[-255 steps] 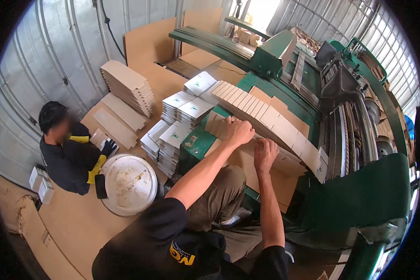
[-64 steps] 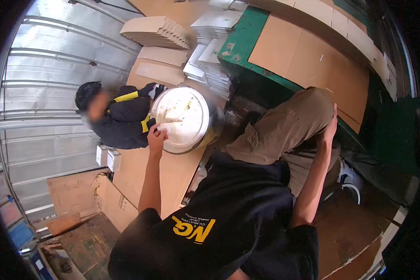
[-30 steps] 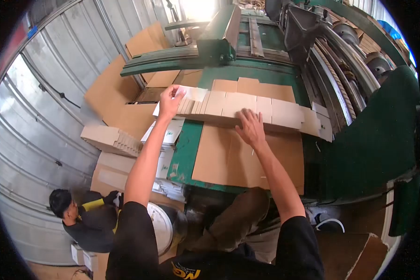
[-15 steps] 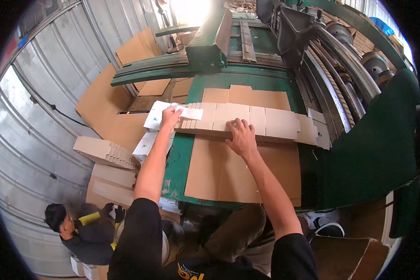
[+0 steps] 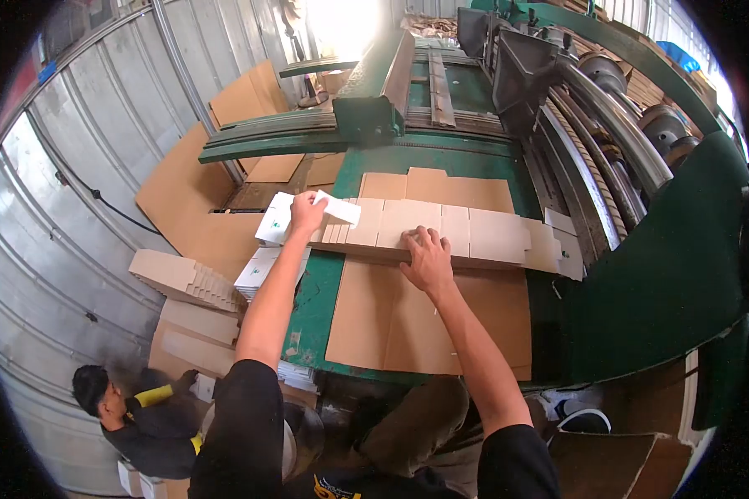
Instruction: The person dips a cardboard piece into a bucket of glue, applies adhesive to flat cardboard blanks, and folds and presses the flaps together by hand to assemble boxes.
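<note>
left hand (image 5: pixel 306 213) grips white strip (image 5: pixel 338 208); right hand (image 5: pixel 427 257) flat, open on shingled carton blanks (image 5: pixel 466 233); no print legible there.

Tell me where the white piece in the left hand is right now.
In the head view, the white piece sits left of centre, held by the left hand over the left end of the row of overlapped cardboard blanks on the green machine table.

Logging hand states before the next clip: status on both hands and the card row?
Left hand pinching a white card piece at the row's left end. Right hand flat on the overlapped row of carton blanks. Nothing blocking the row.
</note>
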`<state>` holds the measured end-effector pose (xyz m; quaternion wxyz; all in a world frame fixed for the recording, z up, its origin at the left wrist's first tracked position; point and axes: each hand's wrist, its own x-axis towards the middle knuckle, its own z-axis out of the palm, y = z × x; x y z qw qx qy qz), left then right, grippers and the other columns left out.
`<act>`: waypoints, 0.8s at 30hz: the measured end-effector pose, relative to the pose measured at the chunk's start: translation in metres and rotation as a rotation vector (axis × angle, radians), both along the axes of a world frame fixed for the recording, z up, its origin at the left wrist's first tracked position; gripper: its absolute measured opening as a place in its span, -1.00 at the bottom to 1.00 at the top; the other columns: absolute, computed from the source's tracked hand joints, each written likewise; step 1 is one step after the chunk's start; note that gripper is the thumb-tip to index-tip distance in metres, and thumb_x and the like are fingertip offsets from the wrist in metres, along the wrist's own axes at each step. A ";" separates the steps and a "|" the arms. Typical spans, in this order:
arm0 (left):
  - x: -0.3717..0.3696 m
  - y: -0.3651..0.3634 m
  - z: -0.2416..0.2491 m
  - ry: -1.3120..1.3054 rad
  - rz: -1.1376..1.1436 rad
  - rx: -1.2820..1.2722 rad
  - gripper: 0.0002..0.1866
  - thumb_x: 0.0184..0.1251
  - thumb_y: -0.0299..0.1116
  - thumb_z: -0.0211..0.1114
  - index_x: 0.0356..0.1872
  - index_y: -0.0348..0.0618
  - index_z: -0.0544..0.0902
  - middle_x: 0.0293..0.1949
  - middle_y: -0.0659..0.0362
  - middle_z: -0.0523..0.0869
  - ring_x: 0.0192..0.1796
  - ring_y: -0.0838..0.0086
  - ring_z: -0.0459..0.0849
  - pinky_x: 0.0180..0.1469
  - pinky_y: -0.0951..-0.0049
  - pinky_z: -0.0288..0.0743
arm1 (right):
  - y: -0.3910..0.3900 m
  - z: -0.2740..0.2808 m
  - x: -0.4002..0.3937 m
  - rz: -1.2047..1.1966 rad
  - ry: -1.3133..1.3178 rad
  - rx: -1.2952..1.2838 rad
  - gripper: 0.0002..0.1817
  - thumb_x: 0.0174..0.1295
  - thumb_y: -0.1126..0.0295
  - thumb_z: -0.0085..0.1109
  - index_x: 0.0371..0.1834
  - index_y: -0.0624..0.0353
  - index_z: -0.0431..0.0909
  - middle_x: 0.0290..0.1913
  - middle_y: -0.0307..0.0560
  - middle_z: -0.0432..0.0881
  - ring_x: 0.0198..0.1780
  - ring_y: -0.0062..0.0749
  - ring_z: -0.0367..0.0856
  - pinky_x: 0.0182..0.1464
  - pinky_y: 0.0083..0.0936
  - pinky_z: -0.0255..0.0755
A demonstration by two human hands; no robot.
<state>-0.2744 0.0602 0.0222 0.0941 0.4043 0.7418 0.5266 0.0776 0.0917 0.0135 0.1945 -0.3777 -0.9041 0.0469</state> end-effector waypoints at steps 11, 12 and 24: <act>-0.008 -0.016 0.003 -0.211 -0.091 0.101 -0.83 0.39 -0.40 0.45 -0.19 -0.33 0.77 -0.40 0.20 0.78 -0.46 0.64 0.62 -0.42 0.52 0.48 | -0.002 -0.003 -0.001 -0.019 0.052 0.040 -0.21 0.05 0.10 0.57 0.42 -0.13 0.50 0.44 -0.07 0.40 0.50 -0.09 0.33 0.46 0.23 0.24; -0.007 -0.018 -0.009 -0.200 -0.070 -0.001 -0.82 0.39 -0.39 0.47 -0.17 -0.33 0.78 -0.37 0.20 0.80 -0.45 0.62 0.64 -0.41 0.52 0.50 | -0.003 -0.004 -0.002 -0.015 0.052 0.042 -0.21 0.05 0.10 0.57 0.42 -0.13 0.50 0.44 -0.07 0.40 0.50 -0.09 0.33 0.46 0.23 0.24; -0.005 -0.011 0.006 -0.101 -0.011 0.064 -0.77 0.32 -0.29 0.49 -0.35 -0.31 0.77 -0.52 0.17 0.75 -0.49 0.56 0.66 -0.40 0.40 0.49 | -0.003 -0.003 0.000 -0.026 0.009 0.013 -0.21 0.08 0.09 0.55 0.44 -0.09 0.48 0.52 -0.04 0.36 0.56 -0.08 0.26 0.51 0.22 0.18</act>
